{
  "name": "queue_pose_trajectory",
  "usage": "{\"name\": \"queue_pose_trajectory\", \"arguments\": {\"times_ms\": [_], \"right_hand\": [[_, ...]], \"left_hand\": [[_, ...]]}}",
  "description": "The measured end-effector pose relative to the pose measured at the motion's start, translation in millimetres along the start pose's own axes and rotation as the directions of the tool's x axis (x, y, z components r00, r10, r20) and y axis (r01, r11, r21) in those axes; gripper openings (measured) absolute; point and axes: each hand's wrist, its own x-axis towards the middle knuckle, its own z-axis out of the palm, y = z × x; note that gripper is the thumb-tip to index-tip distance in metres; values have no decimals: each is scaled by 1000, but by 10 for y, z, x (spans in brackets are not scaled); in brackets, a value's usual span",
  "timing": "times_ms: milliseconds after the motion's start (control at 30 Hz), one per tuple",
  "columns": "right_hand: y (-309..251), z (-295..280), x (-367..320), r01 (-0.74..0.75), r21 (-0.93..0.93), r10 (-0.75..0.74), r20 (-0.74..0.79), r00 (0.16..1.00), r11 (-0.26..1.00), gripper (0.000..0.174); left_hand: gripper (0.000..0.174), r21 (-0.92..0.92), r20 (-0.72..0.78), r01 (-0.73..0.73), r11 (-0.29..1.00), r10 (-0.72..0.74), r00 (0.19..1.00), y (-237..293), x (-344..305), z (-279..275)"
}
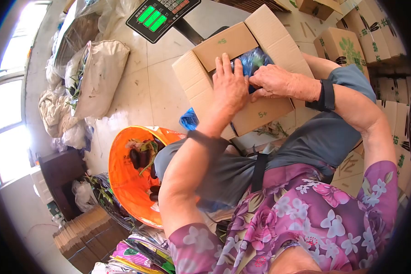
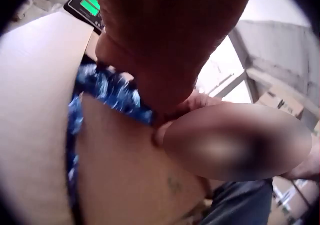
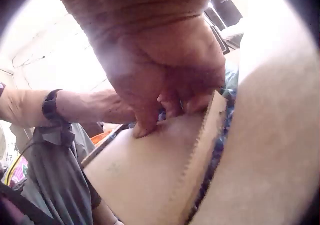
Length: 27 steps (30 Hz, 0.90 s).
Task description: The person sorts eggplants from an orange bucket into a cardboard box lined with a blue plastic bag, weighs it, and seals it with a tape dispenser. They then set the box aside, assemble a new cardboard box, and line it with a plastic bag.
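An open cardboard box (image 1: 193, 86) stands before the person, its flaps folded out or partly in. Crumpled blue plastic (image 1: 255, 59) shows in its opening, and more of it lines the box edge in the left wrist view. My left hand (image 1: 229, 89) lies over the opening with its fingers straight, fingertips on the far flap (image 1: 228, 42). Close beside it, my right hand (image 1: 278, 82) has curled fingers at the edge of the near flap (image 1: 262, 114). In the right wrist view its thumb presses that flap (image 3: 135, 160) while the other fingers bend over the edge, partly hidden.
A scale display (image 1: 157, 18) with green lit digits stands behind the box. An orange bucket (image 1: 118, 182) holding dark eggplants is at the left. Farther left lies a filled sack (image 1: 100, 77). Printed cartons (image 1: 345, 48) stand at the right, and flattened cardboard (image 1: 84, 235) is stacked at lower left.
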Motion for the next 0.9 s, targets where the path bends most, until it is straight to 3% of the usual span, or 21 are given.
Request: {"name": "queue_pose_trajectory", "arguments": {"times_ms": [67,100,133,167,233,300,333,367,400,433,500,533,600,633,667,700,733,767,800,833,900], "right_hand": [[44,161,-66,8,65,-6,-27,1000,998,32],[25,222,-129,70,42,-61,-188,980,997,31],[33,249,-158,127,9,-116,-347,931,992,32],[93,235,-207,124,10,-112,-349,930,992,32],[90,-8,-348,-11,-200,-130,-673,728,980,34],[597,-142,-358,-250,-119,6,-894,448,961,28],[744,-206,-428,-252,-121,4,-895,447,960,28],[857,-284,-528,-13,553,421,-620,662,833,23],[881,-347,-590,12,970,470,-127,873,241,18],[859,-319,-603,15,970,473,-132,871,244,18],[680,-173,-594,105,994,350,-91,932,-20,19],[394,-198,-569,24,976,294,-89,952,217,24],[377,-180,-298,-70,845,226,-61,972,530,37],[302,-159,-164,-62,844,229,-73,971,532,37],[231,-134,-10,-131,606,279,-157,947,785,43],[185,-57,58,-221,303,299,-241,923,927,49],[163,23,52,-218,307,298,-242,924,926,49],[148,101,44,-203,256,297,-411,862,945,58],[150,188,53,-194,205,277,-561,780,959,68],[179,261,75,-184,212,273,-551,788,960,68],[322,364,110,-249,31,143,-885,444,968,89]], "left_hand": [[59,-8,-98,1,1000,-2,995,47,-75,204],[60,-12,-198,-2,1000,0,980,73,-81,232],[64,-24,-199,13,1000,-18,980,83,-75,253],[64,-24,-198,9,1000,-14,980,73,-73,273],[65,-11,-209,8,1000,-10,978,81,-89,288],[65,-2,-206,9,1000,-9,979,71,-85,300],[65,12,-200,6,1000,-3,980,60,-84,305],[65,12,-201,1,1000,2,980,54,-92,307],[64,11,-193,5,1000,-3,981,51,-89,297],[62,9,-184,12,1000,-10,983,52,-78,294],[62,4,-200,3,1000,-2,980,53,-69,297],[62,4,-209,-5,1000,5,978,41,-85,301],[62,-18,-182,-3,1000,0,983,31,-133,297],[62,-37,-183,-12,999,5,983,27,-78,262],[64,28,-174,5,1000,0,985,32,-57,214],[64,31,-174,2,1000,4,985,-9,-39,96],[66,-52,-95,-26,998,21,995,-111,-8,-94],[68,-134,-18,-43,990,41,999,-252,22,-239],[66,-101,-232,93,990,-115,966,-408,8,-308],[65,-93,-434,233,968,-250,866,-581,-29,-366],[59,-62,-609,397,916,-350,712,-1130,-155,-285]]}}
